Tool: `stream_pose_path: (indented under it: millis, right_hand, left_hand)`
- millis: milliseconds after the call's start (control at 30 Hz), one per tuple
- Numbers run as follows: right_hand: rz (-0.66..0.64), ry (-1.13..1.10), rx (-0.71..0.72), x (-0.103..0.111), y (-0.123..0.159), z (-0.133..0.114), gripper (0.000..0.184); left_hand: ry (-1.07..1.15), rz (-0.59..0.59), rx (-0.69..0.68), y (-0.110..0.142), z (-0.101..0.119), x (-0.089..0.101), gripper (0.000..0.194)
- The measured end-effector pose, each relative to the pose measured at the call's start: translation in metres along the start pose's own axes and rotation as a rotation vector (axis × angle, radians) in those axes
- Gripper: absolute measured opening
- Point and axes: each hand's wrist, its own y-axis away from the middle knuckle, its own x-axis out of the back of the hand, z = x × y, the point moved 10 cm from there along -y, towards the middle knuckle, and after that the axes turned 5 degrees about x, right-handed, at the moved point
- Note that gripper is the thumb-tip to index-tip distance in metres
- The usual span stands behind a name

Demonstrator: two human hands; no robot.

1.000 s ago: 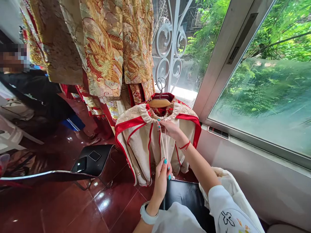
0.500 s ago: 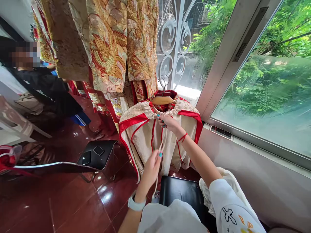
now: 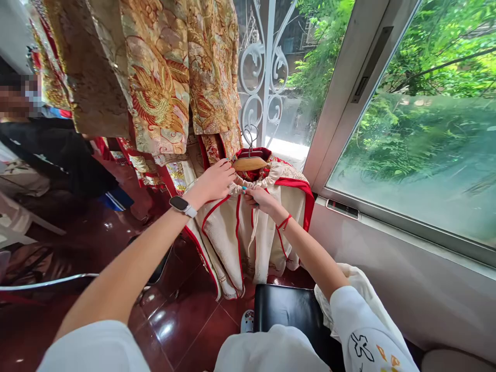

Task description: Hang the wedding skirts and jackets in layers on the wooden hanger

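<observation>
Left hand (image 3: 212, 182): placed over the neckline at the viewer's left; fingertips hidden, so its grip cannot be told. Right hand (image 3: 260, 199): fingers curled, clamped on the front of the gathered neckband (image 3: 268, 182). Subject garment (image 3: 222, 227): cream with red trim, located directly ahead below the window, its neckline around a wooden hanger (image 3: 250, 164). A pale cord (image 3: 252, 235) dangles below the right hand. Nearby: gold-embroidered garments (image 3: 157, 98) above left; black seat (image 3: 284, 307) below; handheld device (image 3: 342, 208) on the windowsill (image 3: 387, 232)
</observation>
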Motion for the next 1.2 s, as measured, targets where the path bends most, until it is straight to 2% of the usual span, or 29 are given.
stream_pose_path:
  millis: [100, 167, 267, 367, 600, 733, 833, 1000, 1200]
  right_hand:
    - [0.013, -0.016, 0.007, 0.000, -0.001, -0.002, 0.036]
    - [0.021, -0.022, -0.010, 0.001, -0.001, -0.001, 0.035]
    - [0.036, -0.013, -0.034, 0.003, -0.001, 0.003, 0.033]
    - [0.046, -0.001, -0.026, 0.005, 0.000, 0.002, 0.032]
    - [0.010, -0.017, -0.045, 0.005, 0.005, -0.006, 0.033]
    - [0.035, -0.020, -0.065, 0.007, 0.009, -0.007, 0.032]
    - [0.051, -0.014, -0.062, 0.009, 0.010, -0.004, 0.032]
    - [0.028, -0.004, -0.040, 0.007, 0.006, -0.003, 0.034]
    - [-0.007, -0.003, -0.046, 0.007, 0.007, -0.004, 0.035]
  left_hand:
    - [-0.025, -0.092, -0.111, -0.002, 0.003, -0.005, 0.025]
    - [-0.023, -0.108, -0.151, 0.001, 0.006, -0.004, 0.027]
    - [-0.003, -0.112, -0.157, 0.007, 0.007, -0.002, 0.026]
    - [0.002, -0.143, -0.163, 0.007, 0.007, -0.006, 0.017]
    - [-0.074, -0.221, -0.148, -0.013, 0.012, -0.023, 0.020]
    - [0.017, -0.135, -0.182, -0.012, 0.013, -0.010, 0.022]
    - [-0.043, -0.084, -0.171, -0.001, 0.004, -0.001, 0.028]
    - [-0.062, -0.082, -0.105, 0.008, -0.007, 0.002, 0.017]
    - [-0.105, -0.154, -0.066, -0.012, -0.009, -0.002, 0.019]
